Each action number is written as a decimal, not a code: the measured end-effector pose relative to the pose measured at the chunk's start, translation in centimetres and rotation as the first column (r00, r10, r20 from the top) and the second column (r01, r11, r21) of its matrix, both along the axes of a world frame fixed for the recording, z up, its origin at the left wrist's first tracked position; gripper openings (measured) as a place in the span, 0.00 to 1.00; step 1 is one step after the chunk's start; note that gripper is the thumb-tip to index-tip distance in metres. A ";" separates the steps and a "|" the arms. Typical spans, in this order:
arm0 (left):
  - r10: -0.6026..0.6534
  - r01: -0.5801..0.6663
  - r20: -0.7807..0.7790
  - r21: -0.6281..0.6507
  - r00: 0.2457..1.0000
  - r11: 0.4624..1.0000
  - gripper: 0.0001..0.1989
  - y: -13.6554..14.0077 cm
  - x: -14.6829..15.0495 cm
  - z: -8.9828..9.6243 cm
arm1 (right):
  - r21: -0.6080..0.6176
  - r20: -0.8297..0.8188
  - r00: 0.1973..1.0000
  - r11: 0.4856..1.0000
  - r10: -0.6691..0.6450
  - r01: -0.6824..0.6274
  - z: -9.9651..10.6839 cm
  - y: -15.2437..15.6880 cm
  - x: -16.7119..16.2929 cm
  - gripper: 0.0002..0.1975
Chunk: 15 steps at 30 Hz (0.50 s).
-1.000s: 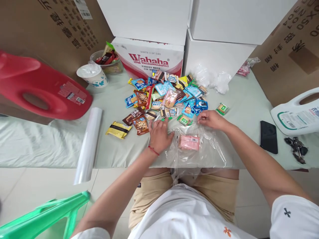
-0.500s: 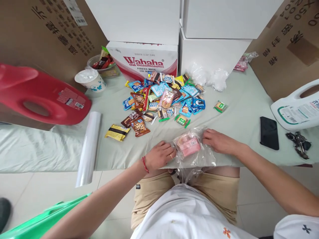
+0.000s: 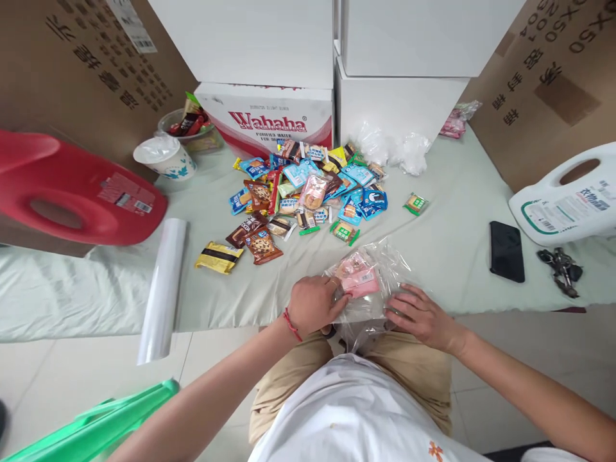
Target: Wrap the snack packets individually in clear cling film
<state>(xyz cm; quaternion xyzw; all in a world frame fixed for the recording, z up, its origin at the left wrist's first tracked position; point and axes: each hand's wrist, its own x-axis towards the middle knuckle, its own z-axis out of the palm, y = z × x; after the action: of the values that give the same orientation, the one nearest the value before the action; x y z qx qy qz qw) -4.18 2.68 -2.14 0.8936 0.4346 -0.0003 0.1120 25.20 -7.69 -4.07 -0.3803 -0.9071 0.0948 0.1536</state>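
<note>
A clear plastic bag [image 3: 392, 269] lies at the front edge of the table, with pink snack packs [image 3: 359, 276] inside it. My left hand [image 3: 315, 301] is closed on the bag's left side, its thumb and fingers against the pink packs. On the other side my right hand [image 3: 423, 317] rests on the loose film, fingers stretched out and a little apart. The bag's lower end hangs over the edge above my lap. Just beyond it is a pile of wrapped biscuits [image 3: 312, 189], and a yellow pack [image 3: 219, 257] sits to the left.
At left are a red jug [image 3: 86, 192], a film roll [image 3: 162, 289] and a paper cup [image 3: 166, 157]. A phone [image 3: 507, 251], keys [image 3: 561, 269] and a white jug [image 3: 568, 199] lie right. Behind the pile stands a Wahaha box [image 3: 269, 115].
My left hand has turned and moved over the bag's left side. My right hand has come lower, and its fingers have spread. The bag's film now stands out more to the right.
</note>
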 end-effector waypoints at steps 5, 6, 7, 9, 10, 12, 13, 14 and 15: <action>0.035 -0.037 -0.040 -0.035 0.999 0.999 0.20 0.1 0.4 0.8 | -0.105 -0.216 0.974 0.994 -0.060 0.038 3.4 4.2 -1.7 0.12; 0.035 -0.037 -0.056 -0.042 0.998 0.998 0.20 0.1 0.5 0.9 | -0.149 -0.246 0.966 0.988 -0.081 0.044 4.3 5.7 -2.2 0.12; 0.035 -0.038 -0.075 -0.049 0.997 0.998 0.20 0.2 0.6 0.9 | -0.188 -0.266 0.958 0.980 -0.107 0.058 5.0 7.4 -2.8 0.12; 0.031 -0.037 -0.111 -0.056 0.993 0.998 0.22 0.6 0.9 0.9 | -0.248 -0.245 0.954 0.962 -0.173 0.111 5.8 10.6 -3.9 0.12; 0.024 -0.030 -0.118 -0.054 0.993 0.998 0.23 0.8 0.9 0.9 | -0.264 -0.203 0.959 0.954 -0.198 0.141 5.9 11.9 -4.5 0.12; -0.010 0.006 -0.093 -0.040 0.996 0.999 0.23 1.3 0.6 0.8 | -0.277 -0.052 0.975 0.941 -0.218 0.196 5.7 13.9 -5.8 0.12; -0.029 0.028 -0.059 -0.022 0.998 0.999 0.23 1.5 0.3 0.8 | -0.278 0.043 0.974 0.934 -0.222 0.225 5.5 14.5 -6.4 0.12; -0.043 0.043 -0.013 0.006 0.999 0.999 0.23 1.6 -0.2 0.9 | -0.279 0.139 0.965 0.926 -0.223 0.254 5.4 14.9 -6.9 0.12; -0.044 0.042 0.046 0.049 0.998 0.998 0.22 1.5 -0.7 0.9 | -0.278 0.226 0.948 0.918 -0.224 0.283 5.3 15.0 -7.3 0.13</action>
<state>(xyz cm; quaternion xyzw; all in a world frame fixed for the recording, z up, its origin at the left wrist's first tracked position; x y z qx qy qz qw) -4.87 4.18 -1.25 0.9050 0.4122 0.0286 0.1008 17.90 7.30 1.20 -0.5213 -0.8346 0.1771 0.0165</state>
